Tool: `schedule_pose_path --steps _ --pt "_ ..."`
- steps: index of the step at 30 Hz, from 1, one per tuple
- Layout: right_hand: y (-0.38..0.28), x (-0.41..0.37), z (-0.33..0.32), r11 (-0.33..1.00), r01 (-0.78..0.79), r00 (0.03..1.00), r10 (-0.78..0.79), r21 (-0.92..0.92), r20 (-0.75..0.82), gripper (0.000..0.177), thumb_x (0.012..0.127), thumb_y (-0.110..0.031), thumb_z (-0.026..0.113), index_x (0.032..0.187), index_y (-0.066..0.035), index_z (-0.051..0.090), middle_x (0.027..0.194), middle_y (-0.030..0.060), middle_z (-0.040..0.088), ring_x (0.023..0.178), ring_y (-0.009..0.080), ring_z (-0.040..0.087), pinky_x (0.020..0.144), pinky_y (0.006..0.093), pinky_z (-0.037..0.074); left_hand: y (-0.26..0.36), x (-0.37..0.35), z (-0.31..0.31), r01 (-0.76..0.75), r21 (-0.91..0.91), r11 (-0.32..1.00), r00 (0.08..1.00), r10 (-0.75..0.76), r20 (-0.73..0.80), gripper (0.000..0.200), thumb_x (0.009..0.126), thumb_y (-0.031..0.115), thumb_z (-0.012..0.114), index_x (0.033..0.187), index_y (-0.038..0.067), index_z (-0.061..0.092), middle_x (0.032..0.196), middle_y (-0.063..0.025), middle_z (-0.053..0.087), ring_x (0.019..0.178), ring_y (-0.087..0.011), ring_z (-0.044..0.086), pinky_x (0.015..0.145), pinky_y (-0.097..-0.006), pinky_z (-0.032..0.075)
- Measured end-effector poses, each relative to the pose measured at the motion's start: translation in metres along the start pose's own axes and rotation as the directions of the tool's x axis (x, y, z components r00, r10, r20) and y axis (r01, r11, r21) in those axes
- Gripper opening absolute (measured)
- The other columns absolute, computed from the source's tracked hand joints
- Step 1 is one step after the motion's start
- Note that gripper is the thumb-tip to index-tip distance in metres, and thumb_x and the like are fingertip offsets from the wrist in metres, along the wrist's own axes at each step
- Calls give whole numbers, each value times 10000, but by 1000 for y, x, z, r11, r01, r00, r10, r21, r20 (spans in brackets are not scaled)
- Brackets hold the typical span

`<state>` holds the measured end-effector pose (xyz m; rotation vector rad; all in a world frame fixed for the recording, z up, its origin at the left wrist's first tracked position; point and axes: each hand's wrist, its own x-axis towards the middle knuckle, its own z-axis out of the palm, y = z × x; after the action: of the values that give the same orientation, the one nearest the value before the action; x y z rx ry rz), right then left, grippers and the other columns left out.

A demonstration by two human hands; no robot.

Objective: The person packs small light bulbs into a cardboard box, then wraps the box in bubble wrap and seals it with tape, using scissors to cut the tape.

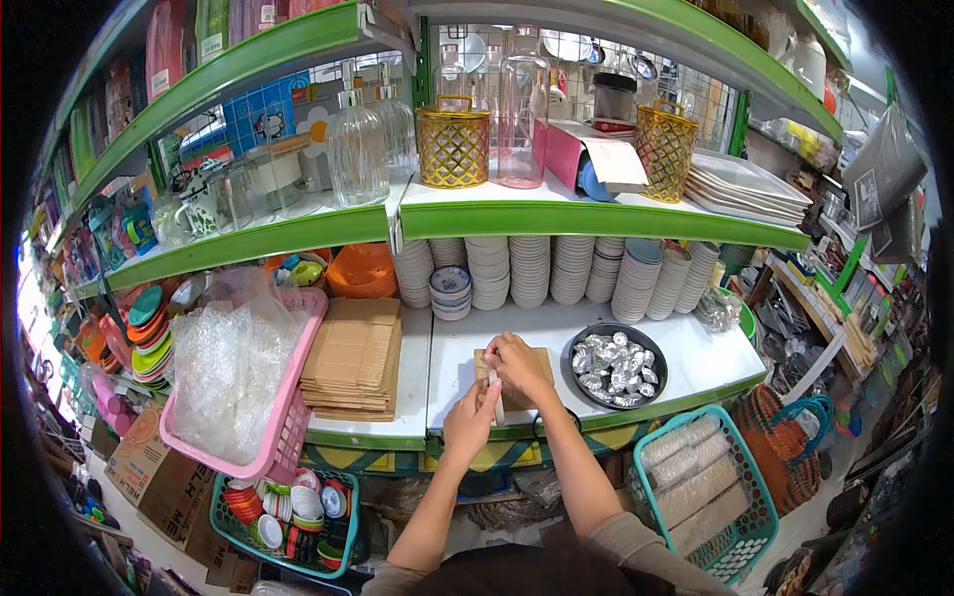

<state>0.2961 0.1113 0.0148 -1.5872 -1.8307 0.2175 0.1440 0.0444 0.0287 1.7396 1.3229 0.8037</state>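
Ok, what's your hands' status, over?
Left hand, right hand close together over brown cardboard. Grip unclear. Cardboard lies on white shelf. Dark pan alongside, apparently clear.

Left hand (467, 421) and right hand (521, 368) work over brown cardboard (513, 399) beside a dark pan (618, 402).

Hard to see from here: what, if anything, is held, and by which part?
Left hand and right hand are at brown cardboard; what they grip, if anything, or where, cannot be told.

Cardboard piece (515, 401) part-hidden from me by right hand (519, 368), fingertip contact too small to tell, right sleeve (631, 546) cropped below
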Motion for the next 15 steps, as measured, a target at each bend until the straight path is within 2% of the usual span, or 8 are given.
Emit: schedule_pose_path --steps 4,6,7,9,13,15 --pt "2 -1 3 1000 13 1000 -13 -14 -19 140 828 -167 611 858 -30 603 922 140 564 947 335 541 815 408 429 0 1 0 -21 61 998 998 25 -55 580 898 583 386 1160 108 592 823 -132 674 809 -313 647 751 -392 474" --pt "2 -1 3 999 13 1000 -14 -42 -20 137 828 -162 607 859 -29 601 922 145 562 946 342 542 812 415 430 6 -3 -6 -28 114 993 998 34 -53 580 895 583 388 1025 91 665 756 -119 672 787 -335 646 726 -413 480" --pt "1 -1 3 999 13 1000 -14 -42 -20 137 828 -162 607 859 -29 601 922 145 562 946 342 542 812 415 430 11 -6 -9 -28 114 993 998 34 -53 580 895 583 388 1025 91 665 756 -119 672 787 -335 646 726 -413 480" --pt "-1 -2 2 999 6 999 -8 -50 -33 116 817 -136 595 854 -26 600 915 154 559 948 347 540 818 419 432 19 -12 -14 -12 289 957 982 66 -179 551 900 553 410 861 91 709 697 -113 664 720 -337 645 677 -415 486" --pt "-6 -5 0 996 37 997 -42 -84 -58 105 796 -119 593 846 -26 600 910 159 557 937 350 540 822 425 433 18 -19 -15 -101 244 964 945 169 -279 505 894 504 477 773 72 709 665 -110 658 656 -327 638 629 -391 482" --pt "-7 -5 2 992 11 996 -22 -126 -82 113 774 -119 604 845 -31 600 906 155 560 927 346 540 813 424 434 17 -22 -15 -121 31 992 966 125 -228 409 867 433 573 774 55 698 676 -103 661 643 -296 639 605 -350 472"
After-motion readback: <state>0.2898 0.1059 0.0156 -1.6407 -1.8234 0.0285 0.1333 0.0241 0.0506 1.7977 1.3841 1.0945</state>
